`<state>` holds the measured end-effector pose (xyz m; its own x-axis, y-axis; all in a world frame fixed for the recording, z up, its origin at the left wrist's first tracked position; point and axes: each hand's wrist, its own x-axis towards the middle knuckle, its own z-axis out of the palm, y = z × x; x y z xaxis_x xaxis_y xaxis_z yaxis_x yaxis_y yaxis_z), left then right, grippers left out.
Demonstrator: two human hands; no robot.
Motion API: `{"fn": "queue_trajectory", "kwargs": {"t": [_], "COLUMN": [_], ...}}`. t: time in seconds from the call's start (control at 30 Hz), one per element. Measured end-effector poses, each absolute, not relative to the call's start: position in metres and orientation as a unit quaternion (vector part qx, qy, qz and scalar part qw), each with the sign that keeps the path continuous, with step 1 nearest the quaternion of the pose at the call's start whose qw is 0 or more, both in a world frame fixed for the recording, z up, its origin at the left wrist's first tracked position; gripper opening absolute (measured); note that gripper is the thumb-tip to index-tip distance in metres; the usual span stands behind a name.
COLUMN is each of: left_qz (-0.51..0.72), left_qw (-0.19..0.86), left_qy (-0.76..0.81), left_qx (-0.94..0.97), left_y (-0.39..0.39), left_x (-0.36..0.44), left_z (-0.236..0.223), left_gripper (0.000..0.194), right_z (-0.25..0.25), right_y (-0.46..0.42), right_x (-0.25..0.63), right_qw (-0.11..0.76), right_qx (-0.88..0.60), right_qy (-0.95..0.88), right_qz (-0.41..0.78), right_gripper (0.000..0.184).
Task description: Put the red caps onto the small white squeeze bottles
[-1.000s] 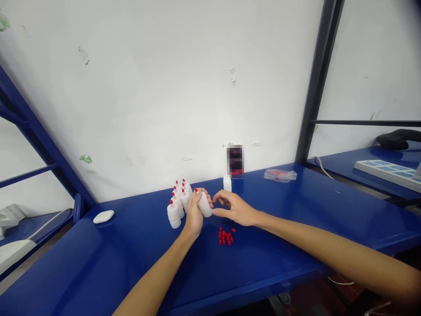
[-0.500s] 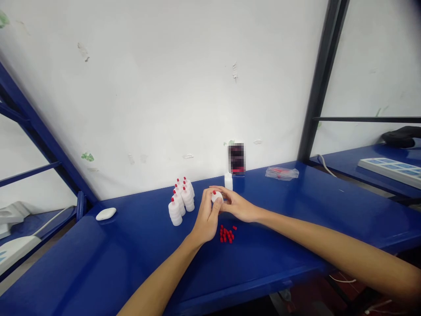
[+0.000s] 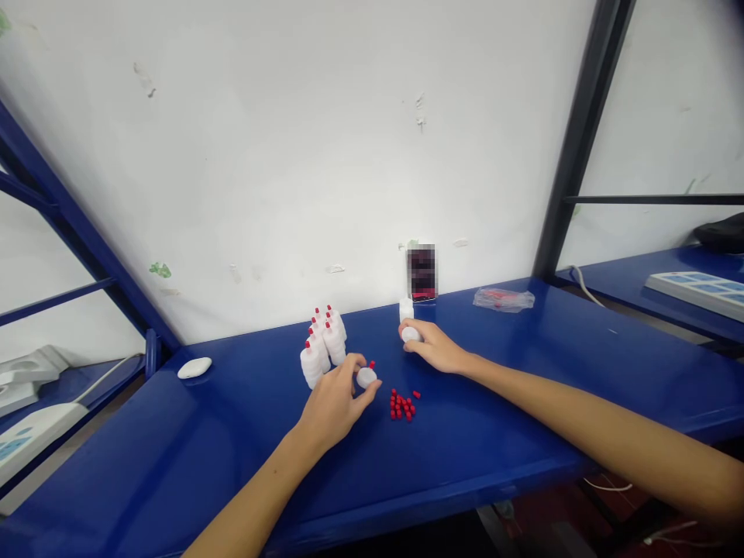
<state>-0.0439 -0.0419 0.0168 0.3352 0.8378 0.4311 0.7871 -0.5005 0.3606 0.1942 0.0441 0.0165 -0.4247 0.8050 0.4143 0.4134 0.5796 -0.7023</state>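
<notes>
A plain white wall (image 3: pixel 291 155) with scuffs and scraps of tape fills the far side of the scene, crossed on the left by slanting blue metal frame bars (image 3: pixel 58 209) and on the right by a dark upright post (image 3: pixel 573 147). Below it runs a long glossy blue metal workbench (image 3: pixel 523 387), which carries everything else. A second blue shelf (image 3: pixel 639 287) lies past the post at far right with a pale flat keypad-like panel (image 3: pixel 694 288) on it.

At the far edge of the bench, against the wall, stands a small dark card (image 3: pixel 421 273), blurred out. To its right lies a crumpled clear plastic bag (image 3: pixel 503 298). On the left of the bench rests a smooth white oval object (image 3: pixel 194 367).

Near the middle stands a tight cluster of small white plastic bottles with red caps (image 3: pixel 323 345). Right of it and nearer, a loose heap of tiny red caps (image 3: pixel 402 404) lies on the bench.

The left hand (image 3: pixel 334 403) grasps a small white plastic bottle with a red cap (image 3: pixel 366 377) between thumb and fingertips, tipped on its side just right of the cluster and just left of the heap. The right hand (image 3: pixel 435 347) is closed over another small white uncapped bottle (image 3: pixel 411 334) farther back, close to a white bottle (image 3: pixel 406 309) standing before the card.
</notes>
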Motion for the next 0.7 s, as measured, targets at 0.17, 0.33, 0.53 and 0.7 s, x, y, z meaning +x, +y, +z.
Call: {"fn": "queue_trajectory", "kwargs": {"t": [0.17,0.33,0.53,0.7], "left_qz": [0.174,0.195,0.151,0.063], "left_qw": [-0.028,0.050,0.022,-0.047], "left_qy": [0.553,0.575,0.619,0.635], "left_qx": [0.815,0.793,0.770,0.769], "left_y": [-0.051,-0.047,-0.047,-0.047], "left_x": [-0.059,-0.064,-0.068,-0.068], "left_z": [0.017,0.020,0.020,0.019], "left_gripper": [0.028,0.029,0.029,0.029], "right_z": [0.018,0.014,0.013,0.012], "right_y": [0.039,0.035,0.033,0.035], "right_x": [0.191,0.187,0.185,0.185], "right_qw": [0.386,0.375,0.375,0.372], "right_qx": [-0.387,-0.348,-0.336,-0.349], "right_qy": [-0.793,-0.793,-0.809,-0.820], "right_qz": [0.270,0.329,0.303,0.257], "right_gripper": [0.025,0.020,0.027,0.036]}}
